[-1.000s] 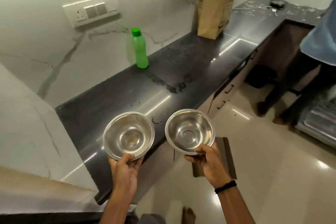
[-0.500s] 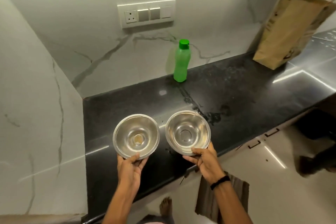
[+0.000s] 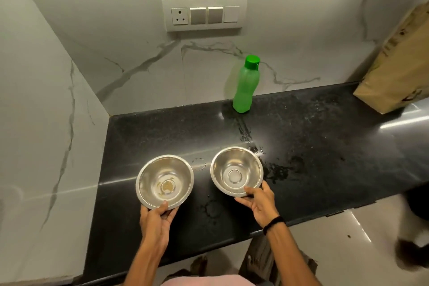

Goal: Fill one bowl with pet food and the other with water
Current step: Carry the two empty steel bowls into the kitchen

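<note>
The bowls are now lower centre of the frame, over the black counter [image 3: 325,146], with the green bottle [image 3: 246,85] straight behind them rather than off to the side. My left hand [image 3: 157,218] pinches the left bowl [image 3: 164,181] at its near rim, and my right hand [image 3: 257,202] pinches the right bowl [image 3: 236,170] the same way. Both bowls are unfilled. A puddle [image 3: 283,169] lies just beside the right bowl; set down there, the bowl could skid.
</note>
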